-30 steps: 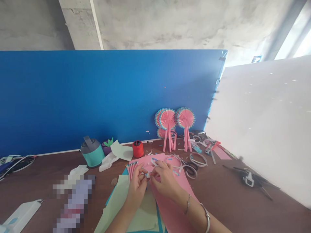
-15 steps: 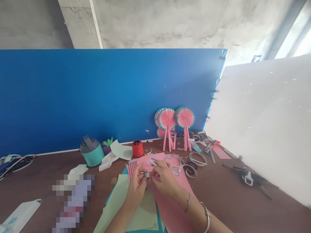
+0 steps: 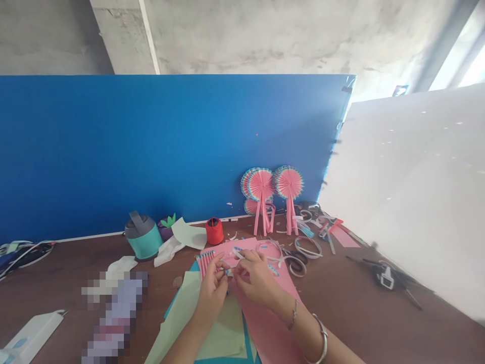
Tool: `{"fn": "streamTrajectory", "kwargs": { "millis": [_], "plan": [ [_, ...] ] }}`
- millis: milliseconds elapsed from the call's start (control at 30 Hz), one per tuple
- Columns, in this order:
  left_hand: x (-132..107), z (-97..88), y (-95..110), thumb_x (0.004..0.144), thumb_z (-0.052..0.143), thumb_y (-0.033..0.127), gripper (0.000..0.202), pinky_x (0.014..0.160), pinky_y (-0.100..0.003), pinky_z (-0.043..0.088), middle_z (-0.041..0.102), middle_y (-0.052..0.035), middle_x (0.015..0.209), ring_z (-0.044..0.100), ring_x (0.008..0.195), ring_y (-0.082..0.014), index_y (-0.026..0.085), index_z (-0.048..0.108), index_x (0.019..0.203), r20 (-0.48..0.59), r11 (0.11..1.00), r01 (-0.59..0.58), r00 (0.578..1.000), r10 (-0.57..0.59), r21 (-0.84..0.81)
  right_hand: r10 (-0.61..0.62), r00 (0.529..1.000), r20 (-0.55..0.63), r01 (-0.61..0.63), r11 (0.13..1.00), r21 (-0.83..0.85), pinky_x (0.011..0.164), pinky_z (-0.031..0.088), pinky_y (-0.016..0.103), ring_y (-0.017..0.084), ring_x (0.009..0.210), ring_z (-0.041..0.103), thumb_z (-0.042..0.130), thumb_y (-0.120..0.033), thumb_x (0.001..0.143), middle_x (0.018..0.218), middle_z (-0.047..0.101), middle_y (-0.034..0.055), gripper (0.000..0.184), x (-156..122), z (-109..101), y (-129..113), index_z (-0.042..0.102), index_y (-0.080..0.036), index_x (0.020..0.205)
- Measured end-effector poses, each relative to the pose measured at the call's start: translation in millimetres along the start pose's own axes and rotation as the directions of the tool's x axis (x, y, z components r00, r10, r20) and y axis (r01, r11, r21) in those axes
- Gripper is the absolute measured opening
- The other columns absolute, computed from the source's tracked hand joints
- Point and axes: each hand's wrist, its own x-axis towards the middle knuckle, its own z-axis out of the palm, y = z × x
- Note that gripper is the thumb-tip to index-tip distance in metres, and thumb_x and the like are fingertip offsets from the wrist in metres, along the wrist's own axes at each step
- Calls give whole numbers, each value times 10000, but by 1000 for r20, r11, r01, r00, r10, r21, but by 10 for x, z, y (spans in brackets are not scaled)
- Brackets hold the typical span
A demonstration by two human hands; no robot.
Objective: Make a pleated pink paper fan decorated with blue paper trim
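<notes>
My left hand point(image 3: 212, 290) pinches a small blue-and-white paper piece point(image 3: 229, 272) between thumb and fingers; its folds are too small to make out. Close beside it, my right hand point(image 3: 255, 278) has its fingers closed at the other end of this piece. A narrow white strip point(image 3: 237, 254), like tape, sticks out above the right hand's fingers. Just behind the left fingertips lies a pleated pink-and-white paper point(image 3: 205, 261). Under both hands are a pink sheet point(image 3: 265, 323) and pale green sheets point(image 3: 222, 336).
Pink round paper fans point(image 3: 261, 185) lean on the blue partition point(image 3: 170, 146). White tape rolls point(image 3: 308, 247) and scissors point(image 3: 295, 261) lie to the right. A red holder point(image 3: 214, 231), a teal pot point(image 3: 144, 237) and tissue point(image 3: 168, 251) stand or lie at the back left.
Both hands stay almost in place, with only a slight shift of the fingertips around the small paper piece. Nothing else has visibly moved.
</notes>
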Motion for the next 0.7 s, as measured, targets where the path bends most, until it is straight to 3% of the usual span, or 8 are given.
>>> {"fn": "streamTrajectory", "kwargs": {
  "millis": [467, 700],
  "plan": [
    [-9, 11, 22, 770, 609, 302, 479, 625, -226, 446, 521, -29, 956, 575, 766, -129, 223, 439, 1211, -10, 999, -26, 1000, 26, 32, 32, 999, -41, -32, 999, -9, 886, 304, 397, 251, 1057, 528, 566, -86, 699, 1081, 633, 84, 127, -4, 61, 34, 632, -195, 699],
    [7, 33, 28, 752, 641, 386, 488, 520, -207, 432, 548, -11, 860, 590, 641, -118, 197, 472, 1169, -103, 997, -42, 993, 49, 70, -12, 998, -62, 11, 1000, -14, 866, 313, 382, 233, 995, 546, 589, -112, 725, 1039, 637, 72, 124, -10, 75, 39, 667, -208, 732]
  ]
}}
